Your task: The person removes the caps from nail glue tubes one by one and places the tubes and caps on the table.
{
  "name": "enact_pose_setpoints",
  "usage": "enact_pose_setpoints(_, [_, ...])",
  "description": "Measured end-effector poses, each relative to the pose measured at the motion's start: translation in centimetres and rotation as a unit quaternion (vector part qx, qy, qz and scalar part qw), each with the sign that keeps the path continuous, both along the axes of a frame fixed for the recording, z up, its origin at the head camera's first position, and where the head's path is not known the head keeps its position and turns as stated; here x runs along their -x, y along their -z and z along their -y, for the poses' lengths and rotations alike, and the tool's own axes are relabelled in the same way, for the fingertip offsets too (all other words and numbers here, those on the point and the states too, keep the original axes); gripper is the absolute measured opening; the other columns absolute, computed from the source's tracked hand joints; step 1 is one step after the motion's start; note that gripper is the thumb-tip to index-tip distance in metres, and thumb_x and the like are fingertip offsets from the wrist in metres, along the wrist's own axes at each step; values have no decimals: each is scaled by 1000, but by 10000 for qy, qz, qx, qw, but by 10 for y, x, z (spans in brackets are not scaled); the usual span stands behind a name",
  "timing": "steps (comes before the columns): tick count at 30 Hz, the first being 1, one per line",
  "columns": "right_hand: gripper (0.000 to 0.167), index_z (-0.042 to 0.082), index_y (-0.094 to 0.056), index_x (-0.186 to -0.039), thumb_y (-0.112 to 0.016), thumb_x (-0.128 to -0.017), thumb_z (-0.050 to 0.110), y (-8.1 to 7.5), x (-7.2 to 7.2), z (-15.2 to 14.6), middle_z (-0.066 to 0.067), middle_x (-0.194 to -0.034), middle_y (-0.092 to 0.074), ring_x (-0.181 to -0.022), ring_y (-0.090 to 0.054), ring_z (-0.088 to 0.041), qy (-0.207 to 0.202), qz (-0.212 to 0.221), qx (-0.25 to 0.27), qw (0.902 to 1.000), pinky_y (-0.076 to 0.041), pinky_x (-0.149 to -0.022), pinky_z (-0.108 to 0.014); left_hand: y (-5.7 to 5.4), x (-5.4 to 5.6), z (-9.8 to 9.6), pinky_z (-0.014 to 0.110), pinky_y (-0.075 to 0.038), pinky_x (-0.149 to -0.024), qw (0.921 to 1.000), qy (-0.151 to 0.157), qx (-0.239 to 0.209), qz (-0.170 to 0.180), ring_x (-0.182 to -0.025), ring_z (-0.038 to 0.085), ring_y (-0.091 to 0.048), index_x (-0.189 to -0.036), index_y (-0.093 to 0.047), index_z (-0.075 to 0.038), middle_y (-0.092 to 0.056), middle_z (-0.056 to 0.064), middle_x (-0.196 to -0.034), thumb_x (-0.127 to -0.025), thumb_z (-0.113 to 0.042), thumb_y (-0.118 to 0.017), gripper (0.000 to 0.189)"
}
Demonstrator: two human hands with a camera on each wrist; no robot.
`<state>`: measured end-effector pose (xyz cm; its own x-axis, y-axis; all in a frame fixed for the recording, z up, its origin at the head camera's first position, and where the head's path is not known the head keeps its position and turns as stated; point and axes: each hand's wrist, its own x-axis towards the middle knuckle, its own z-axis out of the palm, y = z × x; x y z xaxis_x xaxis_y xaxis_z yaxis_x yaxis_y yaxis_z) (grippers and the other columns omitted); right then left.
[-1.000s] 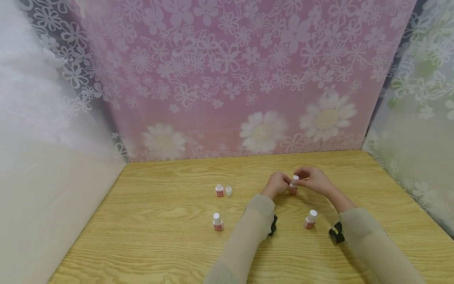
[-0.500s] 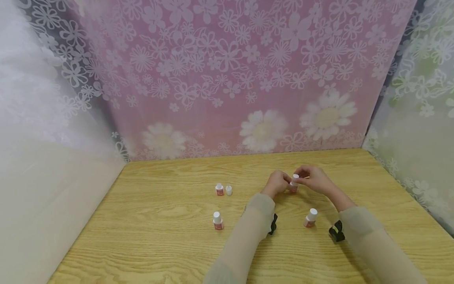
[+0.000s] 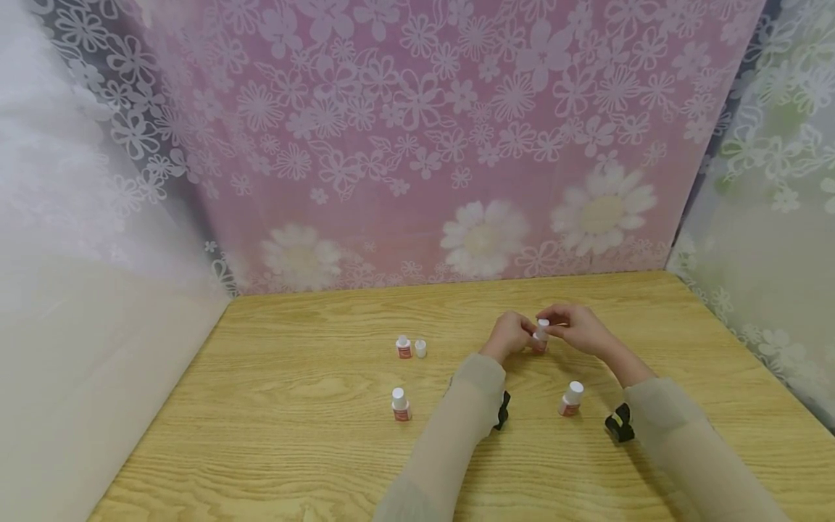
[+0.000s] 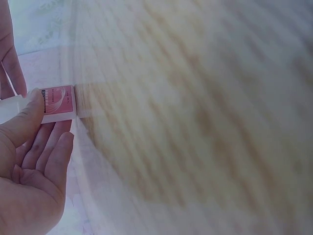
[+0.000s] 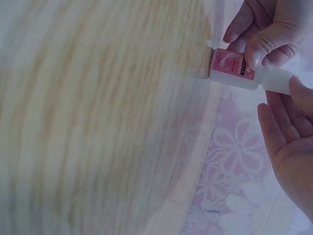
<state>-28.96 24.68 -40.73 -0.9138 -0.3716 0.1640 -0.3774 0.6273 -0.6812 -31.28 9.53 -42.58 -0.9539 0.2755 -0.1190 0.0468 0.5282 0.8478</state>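
A small white bottle with a pink label (image 5: 234,68) stands upright on the wooden table, toward the back right in the head view. My left hand (image 3: 511,335) grips its body, the thumb lying across the label in both wrist views. On top is a tall white cap (image 5: 277,81), which my right hand (image 3: 579,330) pinches between thumb and fingers. The cap sits at the bottle's neck, and in the left wrist view my left thumb and the picture edge hide part of it.
Left of the hands stands an uncapped bottle (image 3: 404,349) with its loose white cap (image 3: 420,349) beside it. Nearer me are two capped bottles, one at left (image 3: 401,407) and one at right (image 3: 570,403) between my forearms. A flowered pink backdrop (image 3: 417,181) rises behind the table.
My right fingers have shifted slightly around the cap, while my left hand stays on the bottle body. The other bottles have not moved.
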Motion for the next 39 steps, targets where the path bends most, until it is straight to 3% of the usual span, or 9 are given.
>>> enact_pose_setpoints(5, [29,-9,-54,-111,-57,-84,1,-1,0,0,-24,-103,-57,-95,-54,-37,26,24,35,10000,-45,-75,-43,0,0,0,21,-38,-54,10000,11,43,-56,-59,7,-45,-73,-70,-7,-59,-6,-66,-64,-12,-80,15])
enact_pose_setpoints(9, [36,-9,-52,-111,-61,-84,13,-1,0,2,-20,-100,-58,-92,-55,-35,206,32,-47,9998,-46,-72,-41,1,1,0,20,-37,-53,9998,32,111,-139,-57,6,-42,-69,-70,-8,-58,-8,-63,-64,-14,-80,12])
enact_pose_setpoints(15, [32,-3,-57,-99,-66,-81,21,1,2,3,-12,-91,-60,-83,-57,-27,483,2,-74,9988,-46,-68,-38,0,0,0,20,-36,-52,9996,33,170,-216,-57,6,-42,-69,-70,-8,-57,-8,-62,-64,-15,-80,14])
enact_pose_setpoints(24, [23,2,-58,-89,-68,-79,20,3,3,3,-6,-82,-60,-78,-58,-23,548,-73,-72,9984,-45,-65,-36,0,2,0,22,-40,-55,9998,6,192,-23,-61,8,-46,-67,-69,-9,-60,-6,-66,-63,-16,-80,14])
enact_pose_setpoints(30, [19,0,-58,-93,-65,-81,14,2,1,3,-10,-87,-60,-84,-58,-29,321,-221,10,9992,-46,-69,-41,3,6,-1,24,-42,-54,9998,83,160,24,-59,9,-48,-63,-69,-11,-60,-6,-63,-63,-17,-81,13])
enact_pose_setpoints(39, [20,-8,-57,-101,-59,-82,0,2,0,3,-16,-93,-60,-88,-57,-32,184,-152,78,9997,-46,-72,-42,-3,-1,0,21,-38,-53,9999,-81,73,46,-59,7,-44,-70,-68,-7,-57,-6,-65,-64,-13,-80,14])
